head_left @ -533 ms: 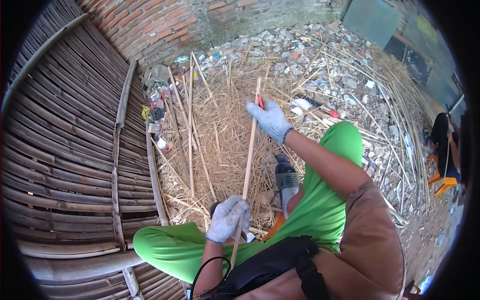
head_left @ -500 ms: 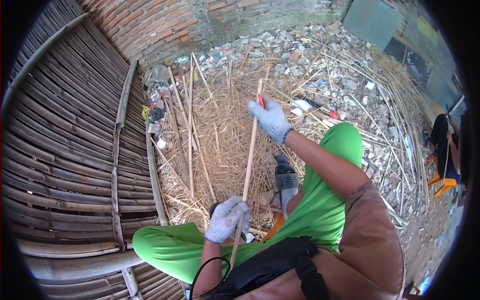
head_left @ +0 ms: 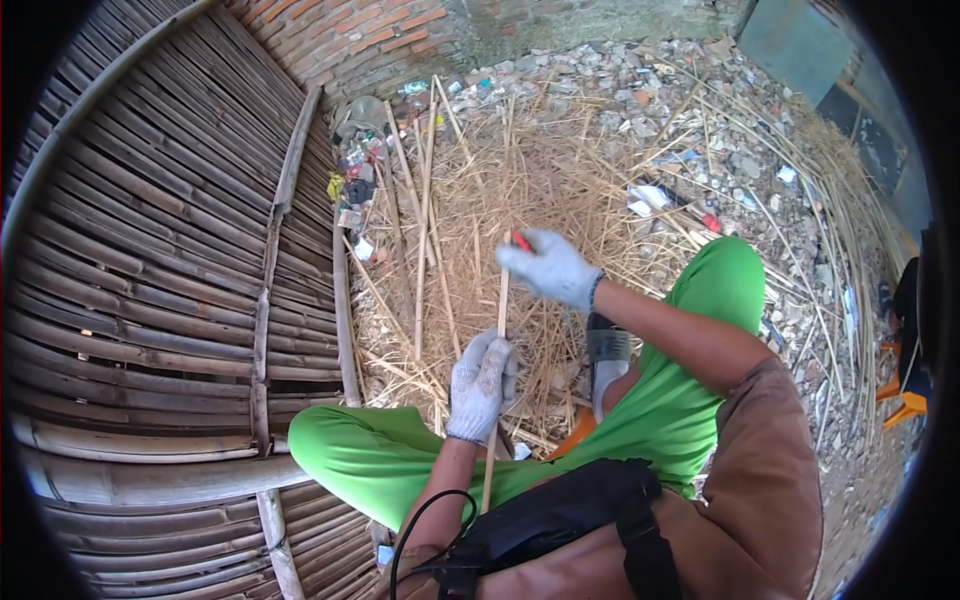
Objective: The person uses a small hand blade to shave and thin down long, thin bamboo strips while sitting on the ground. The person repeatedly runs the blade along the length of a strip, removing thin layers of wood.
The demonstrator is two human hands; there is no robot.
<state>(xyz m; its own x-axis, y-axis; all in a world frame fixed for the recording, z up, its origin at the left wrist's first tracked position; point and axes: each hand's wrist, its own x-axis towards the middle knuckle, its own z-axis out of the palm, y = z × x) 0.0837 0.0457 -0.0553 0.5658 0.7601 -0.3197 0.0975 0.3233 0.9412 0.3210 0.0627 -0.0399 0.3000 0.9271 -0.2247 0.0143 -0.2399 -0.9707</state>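
Observation:
A pale, slim bamboo stick (head_left: 503, 312) stands tilted between my knees, its lower end reaching down toward my lap. My left hand (head_left: 478, 390), in a whitish work glove, is wrapped round it at about mid-length. Near the stick's far end, my gloved right hand (head_left: 553, 270) is closed on a small red tool (head_left: 520, 241). Only the tool's red part shows; the rest is hidden by the fingers and the stick. Beneath both hands lies a heap of straw-coloured bamboo shavings (head_left: 540, 180).
A slatted bamboo panel (head_left: 180, 300) rises on my left. Several bamboo sticks (head_left: 425, 230) lie just right of it. Rubble (head_left: 745, 160) and litter spread toward the brick wall (head_left: 360, 40). At the far right, a person sits by an orange stool (head_left: 905, 408).
My right hand has come down and nearer along with the stick's far end. The left hand has slid up the stick, closer to the right. The whole view has shifted slightly.

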